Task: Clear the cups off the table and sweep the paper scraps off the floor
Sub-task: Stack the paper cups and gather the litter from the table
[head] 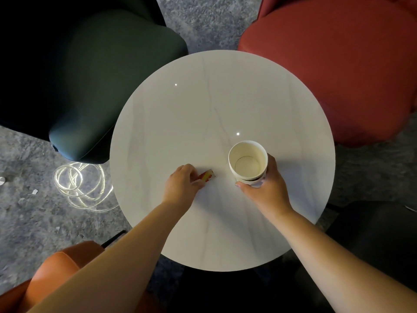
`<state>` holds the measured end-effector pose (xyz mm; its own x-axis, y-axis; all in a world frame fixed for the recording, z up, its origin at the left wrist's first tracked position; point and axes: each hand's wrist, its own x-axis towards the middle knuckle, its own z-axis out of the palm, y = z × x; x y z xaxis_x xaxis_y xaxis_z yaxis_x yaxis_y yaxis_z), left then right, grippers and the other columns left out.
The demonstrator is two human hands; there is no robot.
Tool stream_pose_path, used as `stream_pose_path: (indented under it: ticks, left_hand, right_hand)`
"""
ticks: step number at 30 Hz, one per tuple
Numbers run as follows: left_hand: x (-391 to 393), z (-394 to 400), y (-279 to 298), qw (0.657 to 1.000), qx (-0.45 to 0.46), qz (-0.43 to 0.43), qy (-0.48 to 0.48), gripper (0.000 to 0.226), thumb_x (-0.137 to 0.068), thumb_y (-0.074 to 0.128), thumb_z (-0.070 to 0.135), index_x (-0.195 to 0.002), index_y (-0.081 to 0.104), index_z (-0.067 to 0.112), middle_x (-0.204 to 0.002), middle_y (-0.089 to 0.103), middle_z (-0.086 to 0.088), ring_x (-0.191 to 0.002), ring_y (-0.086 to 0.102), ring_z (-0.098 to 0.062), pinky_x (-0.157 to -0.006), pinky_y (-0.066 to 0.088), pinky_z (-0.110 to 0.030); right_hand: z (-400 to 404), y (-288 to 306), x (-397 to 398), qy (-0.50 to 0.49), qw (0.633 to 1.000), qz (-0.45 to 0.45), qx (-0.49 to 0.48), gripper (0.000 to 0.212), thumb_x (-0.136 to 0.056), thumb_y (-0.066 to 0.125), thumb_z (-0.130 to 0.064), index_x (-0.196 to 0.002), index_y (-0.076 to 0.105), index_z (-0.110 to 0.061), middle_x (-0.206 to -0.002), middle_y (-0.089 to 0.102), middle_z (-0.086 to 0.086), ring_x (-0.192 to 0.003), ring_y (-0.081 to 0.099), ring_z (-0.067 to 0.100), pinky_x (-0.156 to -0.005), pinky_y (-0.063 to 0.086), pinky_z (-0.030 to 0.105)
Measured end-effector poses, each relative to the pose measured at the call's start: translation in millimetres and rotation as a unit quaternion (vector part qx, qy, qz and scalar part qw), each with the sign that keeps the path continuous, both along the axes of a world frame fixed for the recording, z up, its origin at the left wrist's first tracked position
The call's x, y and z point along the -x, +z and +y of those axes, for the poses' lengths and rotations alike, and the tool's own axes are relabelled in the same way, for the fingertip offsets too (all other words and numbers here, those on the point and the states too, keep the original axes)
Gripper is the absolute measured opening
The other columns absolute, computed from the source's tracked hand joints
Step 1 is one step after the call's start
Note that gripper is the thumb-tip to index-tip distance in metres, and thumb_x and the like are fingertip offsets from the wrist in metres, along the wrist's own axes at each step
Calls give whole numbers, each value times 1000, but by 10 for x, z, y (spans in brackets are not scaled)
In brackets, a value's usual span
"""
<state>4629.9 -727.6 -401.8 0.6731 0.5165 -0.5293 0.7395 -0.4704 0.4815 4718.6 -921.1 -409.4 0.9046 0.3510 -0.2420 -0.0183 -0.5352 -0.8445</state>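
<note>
Holding stacked paper cups [247, 163], empty | right hand [265, 188] | table [203, 105]

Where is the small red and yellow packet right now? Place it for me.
In the head view, the red and yellow packet lies on the round white table, near its front, under the left hand's fingers, left of the paper cups.

Glossy marble-look table [203, 98] (faint veins), matt paper cup [247, 162].
</note>
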Motion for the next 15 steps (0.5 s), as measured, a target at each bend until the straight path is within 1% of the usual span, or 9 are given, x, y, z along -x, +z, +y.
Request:
stream_pose_path:
  ticks: [2,4,6,7,8,10,12,13,15]
  left_hand:
    - [-6,8,34,999,35,-7,42,15,-84,68,24,-86,55,18,-80,56,5,-74,52,-18,-62,42,-29]
    - [-46,12,139,995,61,-26,81,14,-84,68,25,-83,55,19,-78,59,1,-70,52,-18,-60,41,-27]
    - [-127,8,319,986,80,-74,126,12,-85,67,26,-82,55,23,-78,63,-5,-69,55,-20,-62,46,-34]
    - [-174,-1,440,980,86,-107,144,12,-86,66,25,-82,55,26,-79,65,-6,-69,56,-20,-64,50,-38]
    - [-222,-17,580,974,89,-141,155,12,-87,65,24,-82,55,29,-79,65,-5,-69,57,-19,-66,51,-39]
    - [-300,-58,839,964,94,-203,144,14,-88,67,23,-84,56,31,-76,63,4,-69,55,-14,-66,50,-31]
    - [-355,-111,1067,963,88,-235,95,14,-86,70,23,-83,58,30,-72,58,10,-66,50,-5,-61,43,-16]
    - [-380,-140,1141,965,86,-239,70,14,-85,72,23,-81,60,29,-70,58,10,-64,48,-2,-58,39,-11]
    - [-427,-193,1199,968,88,-232,34,12,-82,74,23,-78,64,28,-70,59,7,-62,46,-1,-56,37,-10]
  right_hand:
    - [-6,4,-6,6,1000,-2,0,74,-62,87,-16,-122,47,-28,-101,50,-35,-94,54,2,-70,39,6]
    - [-9,18,-11,12,1000,-5,1,72,-62,87,-17,-122,47,-28,-101,50,-35,-94,54,1,-69,37,2]
    - [-5,38,-20,13,1000,-9,3,71,-63,87,-20,-122,47,-28,-101,49,-37,-93,51,-2,-68,36,0]
    - [-3,51,-23,13,1000,-10,3,71,-63,88,-21,-122,48,-27,-100,48,-37,-93,50,-3,-69,36,0]
    - [-1,65,-27,14,1000,-12,5,71,-64,88,-21,-123,48,-25,-100,48,-36,-93,50,-3,-69,36,2]
    - [-3,87,-35,19,1000,-11,9,70,-65,87,-20,-124,48,-23,-100,49,-34,-94,50,0,-70,39,10]
    - [-10,104,-40,24,1000,-12,13,70,-66,85,-19,-125,48,-24,-100,50,-32,-94,51,1,-70,41,16]
    - [-8,111,-44,26,999,-13,16,69,-66,85,-20,-124,48,-26,-100,50,-34,-94,51,0,-69,41,15]
    - [9,121,-49,23,999,-7,22,68,-66,84,-21,-123,47,-30,-98,50,-37,-91,51,-3,-67,40,10]
